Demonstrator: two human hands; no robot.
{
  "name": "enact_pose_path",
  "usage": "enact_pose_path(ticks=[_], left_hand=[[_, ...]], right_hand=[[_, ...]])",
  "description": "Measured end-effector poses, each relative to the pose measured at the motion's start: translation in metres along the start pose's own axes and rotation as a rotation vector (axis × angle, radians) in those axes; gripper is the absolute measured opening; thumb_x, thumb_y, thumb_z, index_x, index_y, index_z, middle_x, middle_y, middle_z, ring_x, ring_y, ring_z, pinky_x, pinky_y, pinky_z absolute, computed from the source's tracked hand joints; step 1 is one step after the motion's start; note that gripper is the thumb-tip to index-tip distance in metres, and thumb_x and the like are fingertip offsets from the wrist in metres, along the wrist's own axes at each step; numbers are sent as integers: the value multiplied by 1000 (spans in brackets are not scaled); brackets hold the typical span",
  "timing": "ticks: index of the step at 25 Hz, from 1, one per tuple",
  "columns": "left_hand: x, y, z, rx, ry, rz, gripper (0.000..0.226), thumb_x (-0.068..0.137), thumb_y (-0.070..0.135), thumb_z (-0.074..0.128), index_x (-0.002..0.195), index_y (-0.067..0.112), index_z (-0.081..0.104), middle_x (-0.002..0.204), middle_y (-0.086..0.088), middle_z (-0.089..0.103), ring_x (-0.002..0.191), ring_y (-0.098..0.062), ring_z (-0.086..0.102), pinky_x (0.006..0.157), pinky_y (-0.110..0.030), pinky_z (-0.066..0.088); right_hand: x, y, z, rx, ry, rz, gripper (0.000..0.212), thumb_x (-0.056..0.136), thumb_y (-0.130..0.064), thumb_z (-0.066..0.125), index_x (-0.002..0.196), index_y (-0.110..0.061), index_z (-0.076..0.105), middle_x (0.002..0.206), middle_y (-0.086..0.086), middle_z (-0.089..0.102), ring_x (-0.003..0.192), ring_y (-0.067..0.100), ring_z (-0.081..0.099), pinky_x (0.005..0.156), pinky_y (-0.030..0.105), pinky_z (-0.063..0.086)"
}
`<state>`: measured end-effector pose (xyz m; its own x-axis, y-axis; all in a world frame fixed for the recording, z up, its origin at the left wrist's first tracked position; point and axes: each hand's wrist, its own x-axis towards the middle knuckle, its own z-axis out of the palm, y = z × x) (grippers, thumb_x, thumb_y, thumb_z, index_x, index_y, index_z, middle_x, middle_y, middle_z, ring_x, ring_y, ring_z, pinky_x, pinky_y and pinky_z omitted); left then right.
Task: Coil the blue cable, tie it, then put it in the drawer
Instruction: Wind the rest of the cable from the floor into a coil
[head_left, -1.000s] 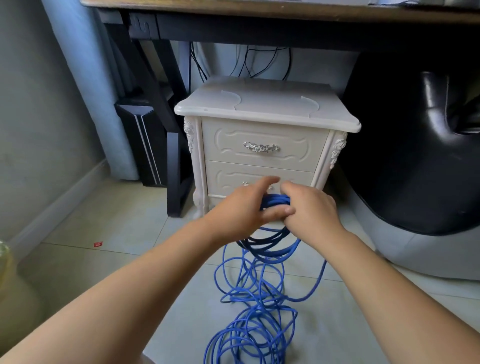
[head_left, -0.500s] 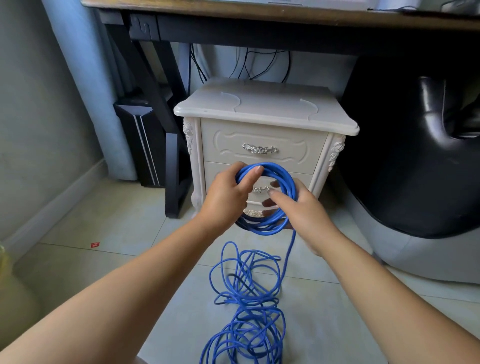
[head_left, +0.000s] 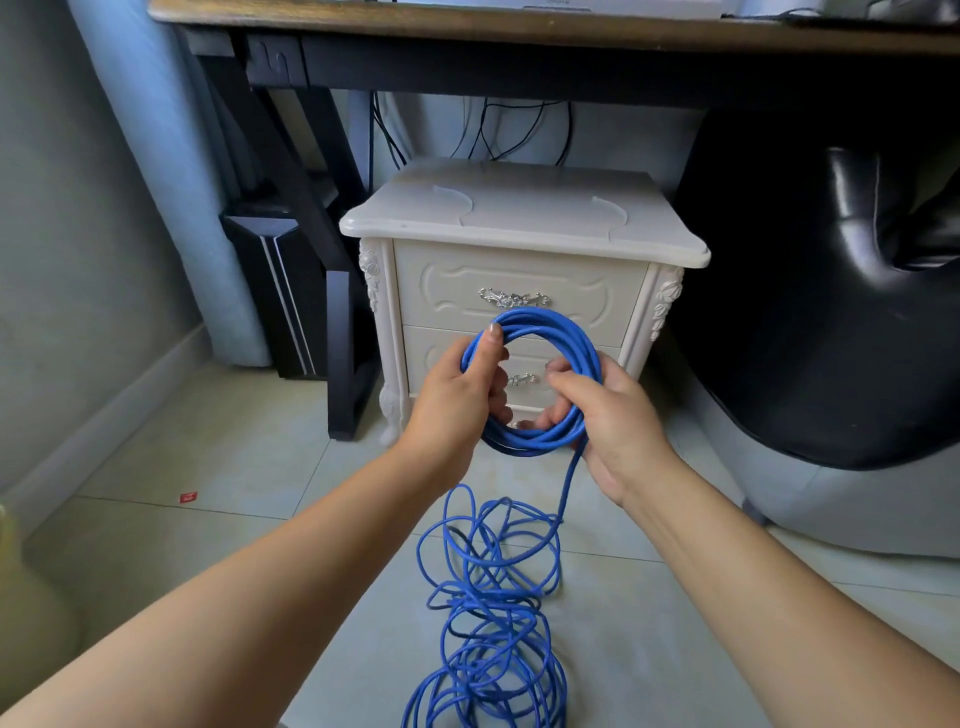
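Looking down from the head view, you have opened the bundle out: a second ago both grips were bunched together over a tight wad of blue cable (head_left: 540, 322), and now they sit apart with it spread into a round hoop of several turns at the centre of the frame. Your left grip (head_left: 452, 400) grasps the hoop's left side, thumb laid up along the strands; your right grip (head_left: 608, 415) is curled round its lower right side. From there a single strand drops to the loose heap (head_left: 493, 623) on the floor (head_left: 208, 457) at bottom centre. Judging by that heap, the coiling is only partly done, with tying and stowing not yet begun. The cable is thin, smooth-jacketed and springy, its loose loops standing up in tangled curls. Behind the hoop stands the nightstand (head_left: 519, 218), glossy cream with carved corner trim; both the upper drawer (head_left: 452, 291) and the lower drawer (head_left: 613, 358) are closed, each with an ornate silver pull. The floor is pale, slightly shiny tile.
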<state>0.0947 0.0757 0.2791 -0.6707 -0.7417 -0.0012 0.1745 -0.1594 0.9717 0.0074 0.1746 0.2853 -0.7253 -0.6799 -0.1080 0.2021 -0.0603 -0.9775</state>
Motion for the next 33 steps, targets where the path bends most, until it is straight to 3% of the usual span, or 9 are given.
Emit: enact_pose_path(ticks=[4, 6, 9, 12, 14, 18, 25, 29, 33], left_hand=[[-5, 8, -7, 79, -188, -86, 30, 97, 33, 56, 109, 6, 60, 78, -5, 60, 64, -16, 61, 66, -29, 56], [-4, 12, -14, 289, -245, 10, 29, 92, 29, 64, 111, 7, 62, 89, -5, 65, 74, -13, 64, 74, -29, 55], [-4, 15, -18, 793, -289, 239, 32, 84, 39, 72, 100, 13, 62, 82, -4, 68, 68, -10, 60, 66, -24, 49], [-4, 17, -18, 915, -323, 263, 30, 84, 44, 71, 85, 17, 58, 66, 0, 63, 58, -12, 63, 55, -22, 46], [-4, 17, -16, 895, -285, 310, 30, 85, 41, 70, 79, 15, 57, 57, 4, 56, 53, -14, 58, 54, -26, 45], [-1, 15, -14, 705, -135, 321, 28, 89, 34, 67, 78, 11, 57, 53, 2, 49, 47, -19, 57, 51, -27, 49], [8, 13, -15, 327, 171, 201, 30, 93, 36, 61, 83, 8, 59, 53, -6, 39, 36, -7, 42, 54, -31, 53], [-5, -1, 2, 188, 222, 99, 40, 95, 47, 55, 69, 17, 49, 57, -5, 43, 43, -8, 45, 51, -24, 41], [-8, -2, 3, 276, 98, -33, 45, 91, 57, 53, 74, 16, 63, 75, -1, 68, 66, -8, 61, 65, -21, 48]], right_hand=[[6, -6, -9, -457, 11, -188, 26, 91, 0, 48, 86, -23, 59, 43, -10, 50, 35, 11, 46, 55, 37, 59], [4, -9, -9, -650, -62, -224, 31, 88, -1, 50, 82, -30, 59, 53, -9, 52, 38, 12, 49, 59, 42, 60], [1, -12, -7, -1005, -149, -336, 20, 87, -8, 53, 88, -27, 56, 68, -4, 54, 61, 22, 56, 57, 34, 51], [0, -14, -4, -1234, -126, -439, 22, 88, -17, 57, 107, -25, 47, 76, -6, 53, 73, 25, 52, 55, 30, 38], [1, -14, -5, -1103, -78, -444, 31, 85, -19, 63, 110, -25, 44, 83, -4, 62, 73, 26, 57, 61, 33, 44], [4, -14, -11, -583, -125, -150, 19, 83, -16, 69, 98, -20, 59, 73, 1, 67, 58, 13, 66, 56, 24, 50], [5, -5, -15, -185, -227, 80, 16, 84, -14, 73, 94, -17, 61, 98, 7, 70, 91, 20, 68, 75, 45, 60], [2, 4, 3, 113, -19, -8, 21, 85, 7, 58, 87, -13, 52, 64, 6, 62, 69, 24, 69, 76, 42, 55], [10, 1, -4, -5, 136, -86, 18, 90, 3, 49, 84, -13, 55, 43, -1, 42, 41, 15, 56, 73, 52, 58]])
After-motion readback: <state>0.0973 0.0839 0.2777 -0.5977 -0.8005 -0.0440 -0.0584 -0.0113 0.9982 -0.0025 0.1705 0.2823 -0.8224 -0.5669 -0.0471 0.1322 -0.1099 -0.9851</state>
